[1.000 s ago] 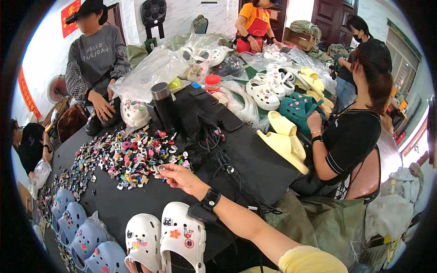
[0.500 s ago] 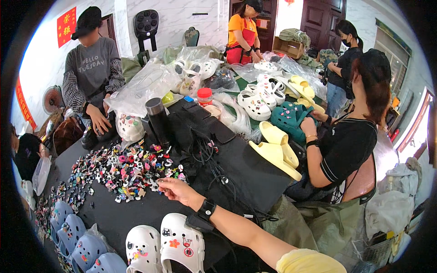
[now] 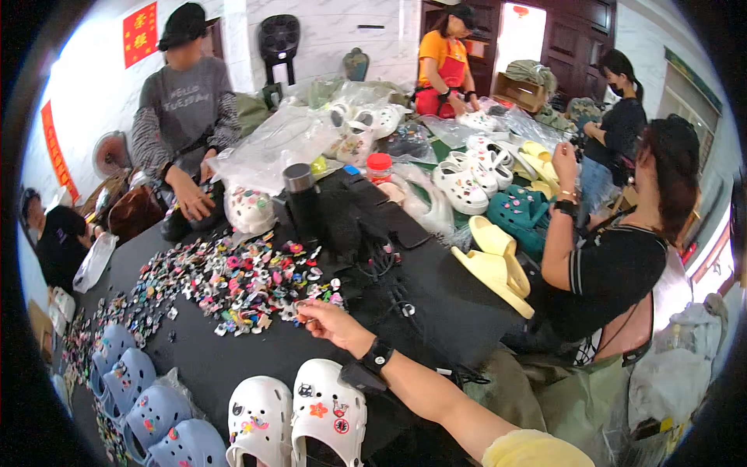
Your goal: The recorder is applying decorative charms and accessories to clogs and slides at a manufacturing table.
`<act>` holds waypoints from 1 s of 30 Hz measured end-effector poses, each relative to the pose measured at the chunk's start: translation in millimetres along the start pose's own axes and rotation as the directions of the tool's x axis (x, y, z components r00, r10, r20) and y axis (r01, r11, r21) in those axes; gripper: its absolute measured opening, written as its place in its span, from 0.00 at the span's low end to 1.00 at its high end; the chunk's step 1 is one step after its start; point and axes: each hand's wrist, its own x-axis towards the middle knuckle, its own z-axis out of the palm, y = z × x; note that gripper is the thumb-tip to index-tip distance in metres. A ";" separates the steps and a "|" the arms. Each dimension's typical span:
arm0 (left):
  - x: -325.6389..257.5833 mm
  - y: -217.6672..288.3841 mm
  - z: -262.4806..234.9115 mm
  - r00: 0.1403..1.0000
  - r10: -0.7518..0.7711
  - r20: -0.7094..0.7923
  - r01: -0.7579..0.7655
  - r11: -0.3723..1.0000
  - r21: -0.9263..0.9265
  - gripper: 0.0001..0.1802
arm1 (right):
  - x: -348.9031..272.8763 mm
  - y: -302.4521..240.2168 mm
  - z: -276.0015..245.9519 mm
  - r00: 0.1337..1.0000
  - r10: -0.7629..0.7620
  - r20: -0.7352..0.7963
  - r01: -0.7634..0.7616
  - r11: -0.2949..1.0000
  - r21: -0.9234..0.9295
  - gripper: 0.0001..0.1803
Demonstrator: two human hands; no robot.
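Bare black table (image 3: 233,366) lies left of the right hand (image 3: 331,323); charm pile (image 3: 233,280) ahead, white clogs (image 3: 292,416) behind.

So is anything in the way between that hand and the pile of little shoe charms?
Nothing visible is. The right hand is already at the near edge of the charm pile, with only bare black tabletop around it.
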 end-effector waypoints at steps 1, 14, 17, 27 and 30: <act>0.6 -0.5 -0.1 1.000 -0.009 0.010 0.009 1.000 -0.012 0.20 | -2.0 -3.0 3.9 1.000 -0.001 -0.007 0.001 1.000 -0.014 0.09; 5.8 -23.5 -3.5 0.999 -0.026 -0.029 0.022 0.990 -0.138 0.26 | 4.7 -4.5 0.1 0.997 0.013 -0.075 -0.013 1.000 0.001 0.05; -0.2 -15.7 -8.2 0.998 -0.049 -0.047 0.045 0.996 -0.072 0.26 | 2.4 -4.4 -3.4 0.997 0.046 -0.069 -0.045 0.999 0.008 0.07; 0.6 -9.6 -10.7 0.998 -0.063 -0.025 0.061 0.994 -0.091 0.25 | 5.7 -4.9 -6.7 0.999 0.024 -0.042 -0.024 1.000 0.009 0.05; 2.6 -10.4 -11.7 0.998 -0.064 -0.019 0.062 0.993 -0.098 0.25 | 4.3 -5.3 -2.0 0.997 0.021 -0.068 -0.021 1.000 0.004 0.06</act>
